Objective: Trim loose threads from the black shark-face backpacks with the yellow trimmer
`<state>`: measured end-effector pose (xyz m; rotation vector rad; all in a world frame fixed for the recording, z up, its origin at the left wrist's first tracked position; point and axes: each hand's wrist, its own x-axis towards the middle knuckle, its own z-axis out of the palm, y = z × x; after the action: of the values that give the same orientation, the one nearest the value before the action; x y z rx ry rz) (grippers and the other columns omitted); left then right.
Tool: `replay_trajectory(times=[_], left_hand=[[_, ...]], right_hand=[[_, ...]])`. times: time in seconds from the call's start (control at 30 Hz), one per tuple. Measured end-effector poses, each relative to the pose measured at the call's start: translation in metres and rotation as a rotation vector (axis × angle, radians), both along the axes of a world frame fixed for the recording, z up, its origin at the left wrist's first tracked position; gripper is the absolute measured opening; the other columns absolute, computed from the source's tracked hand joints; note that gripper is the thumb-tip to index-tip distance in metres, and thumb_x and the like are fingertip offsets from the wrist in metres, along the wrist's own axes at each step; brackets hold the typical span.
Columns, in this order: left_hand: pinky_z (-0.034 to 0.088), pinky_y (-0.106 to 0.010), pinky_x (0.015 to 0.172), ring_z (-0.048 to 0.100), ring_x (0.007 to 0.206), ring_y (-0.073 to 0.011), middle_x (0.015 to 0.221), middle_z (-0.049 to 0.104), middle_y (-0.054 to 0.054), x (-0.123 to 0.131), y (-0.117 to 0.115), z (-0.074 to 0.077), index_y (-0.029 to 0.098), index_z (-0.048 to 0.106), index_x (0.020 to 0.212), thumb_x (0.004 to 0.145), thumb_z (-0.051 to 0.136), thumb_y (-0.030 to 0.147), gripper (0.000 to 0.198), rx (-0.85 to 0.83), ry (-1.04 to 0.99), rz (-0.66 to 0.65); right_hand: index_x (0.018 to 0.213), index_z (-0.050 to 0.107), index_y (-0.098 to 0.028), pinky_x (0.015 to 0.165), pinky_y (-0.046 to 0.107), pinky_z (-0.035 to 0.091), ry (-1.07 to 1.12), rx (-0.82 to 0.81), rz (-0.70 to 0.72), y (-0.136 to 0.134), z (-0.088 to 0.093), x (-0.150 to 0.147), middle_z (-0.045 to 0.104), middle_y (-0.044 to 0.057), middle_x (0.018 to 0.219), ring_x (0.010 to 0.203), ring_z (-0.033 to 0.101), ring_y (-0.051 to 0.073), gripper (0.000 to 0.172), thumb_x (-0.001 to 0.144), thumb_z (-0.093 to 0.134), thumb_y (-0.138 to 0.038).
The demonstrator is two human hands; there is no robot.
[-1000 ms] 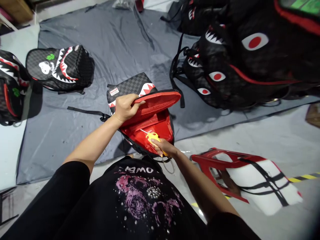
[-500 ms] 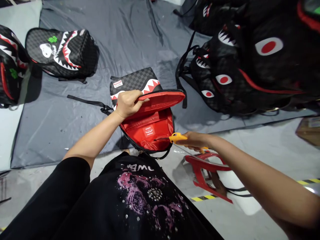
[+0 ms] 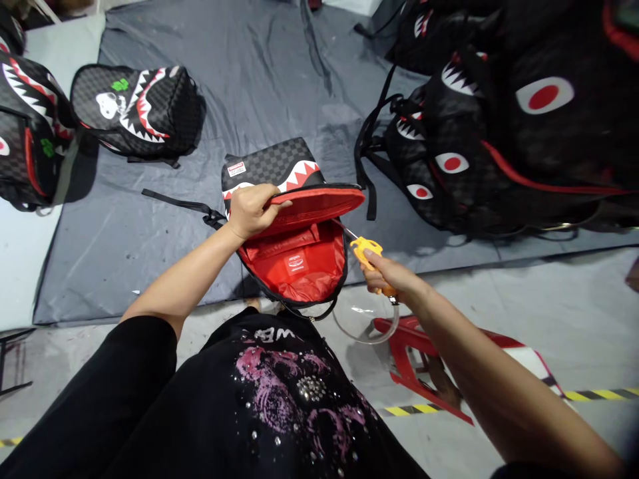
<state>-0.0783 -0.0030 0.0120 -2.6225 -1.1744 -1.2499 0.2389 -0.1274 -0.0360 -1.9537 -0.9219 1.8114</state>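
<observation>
A checkered grey-black backpack (image 3: 273, 165) with printed shark teeth lies on the grey sheet, its red-lined main compartment (image 3: 314, 266) open towards me. My left hand (image 3: 254, 211) pinches the rim of the flap (image 3: 324, 203) and holds it raised. In my right hand (image 3: 392, 274) is a yellow air blow gun (image 3: 367, 253), with the fingers wrapped round its handle. Its thin nozzle points up and left at the right side of the bag's opening, the tip hard to make out by the flap. From the handle loops a clear hose (image 3: 367, 340).
Similar backpacks stand on the left, one with a green and white print (image 3: 137, 106). A dark heap of backpacks (image 3: 464, 146) fills the right side. A red stool (image 3: 424, 362) is on the floor below my right arm, near yellow-black floor tape (image 3: 412, 410).
My right hand has turned the blow gun; its nozzle has left the compartment's lower part and now points towards the flap's right side. The left hand keeps hold of the flap.
</observation>
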Motion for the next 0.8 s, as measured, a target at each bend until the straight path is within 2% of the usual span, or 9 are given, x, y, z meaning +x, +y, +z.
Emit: replay_trajectory(times=[0.1, 0.23, 0.37, 0.47, 0.57, 0.8], left_hand=[[0.033, -0.028, 0.054, 0.053, 0.053, -0.0138, 0.058, 0.058, -0.002, 0.0, -0.002, 0.001, 0.019, 0.061, 0.072, 0.092, 0.046, 0.055, 0.044, 0.023, 0.002, -0.027], [0.034, -0.028, 0.055, 0.054, 0.053, -0.0136, 0.06, 0.059, -0.002, -0.001, -0.005, 0.001, 0.019, 0.063, 0.075, 0.092, 0.045, 0.056, 0.045, 0.014, 0.026, -0.026], [0.033, -0.027, 0.054, 0.054, 0.052, -0.0131, 0.058, 0.058, -0.001, 0.0, -0.007, -0.001, 0.019, 0.061, 0.073, 0.092, 0.047, 0.055, 0.044, 0.027, -0.001, -0.043], [0.032, -0.028, 0.054, 0.054, 0.053, -0.0135, 0.058, 0.057, -0.001, 0.001, -0.006, -0.002, 0.019, 0.059, 0.072, 0.092, 0.047, 0.054, 0.042, 0.001, -0.018, -0.025], [0.032, -0.029, 0.054, 0.053, 0.054, -0.0144, 0.058, 0.056, -0.001, 0.001, -0.001, -0.002, 0.02, 0.059, 0.072, 0.092, 0.046, 0.056, 0.043, -0.054, -0.013, 0.018], [0.036, -0.03, 0.059, 0.058, 0.063, -0.0164, 0.064, 0.058, -0.002, -0.003, 0.021, -0.012, 0.02, 0.062, 0.08, 0.091, 0.043, 0.062, 0.047, -0.124, -0.084, 0.076]], right_hand=[[0.071, 0.043, -0.021, 0.037, 0.019, 0.032, 0.138, -0.06, -0.054, -0.006, -0.001, -0.002, 0.021, -0.012, 0.044, 0.035, 0.017, 0.005, 0.047, 0.089, 0.045, -0.065], [0.064, 0.037, -0.023, 0.036, 0.02, 0.033, 0.134, -0.102, 0.107, -0.017, 0.011, 0.005, 0.022, -0.011, 0.042, 0.035, 0.024, 0.006, 0.052, 0.082, 0.056, -0.067], [0.064, 0.036, -0.024, 0.033, 0.022, 0.03, 0.021, -0.15, 0.171, -0.02, 0.026, 0.019, 0.025, -0.011, 0.043, 0.033, 0.025, 0.007, 0.053, 0.077, 0.062, -0.067], [0.063, 0.038, -0.024, 0.033, 0.022, 0.031, -0.102, -0.103, 0.201, -0.013, 0.031, 0.021, 0.029, -0.009, 0.041, 0.033, 0.029, 0.008, 0.05, 0.079, 0.062, -0.064], [0.063, 0.038, -0.024, 0.033, 0.023, 0.031, -0.208, -0.073, 0.211, -0.003, 0.027, 0.016, 0.033, -0.007, 0.039, 0.032, 0.032, 0.009, 0.048, 0.082, 0.062, -0.061], [0.071, 0.044, -0.022, 0.032, 0.02, 0.028, -0.148, -0.012, 0.163, 0.027, 0.016, 0.01, 0.038, -0.008, 0.043, 0.033, 0.032, 0.006, 0.041, 0.082, 0.067, -0.054]])
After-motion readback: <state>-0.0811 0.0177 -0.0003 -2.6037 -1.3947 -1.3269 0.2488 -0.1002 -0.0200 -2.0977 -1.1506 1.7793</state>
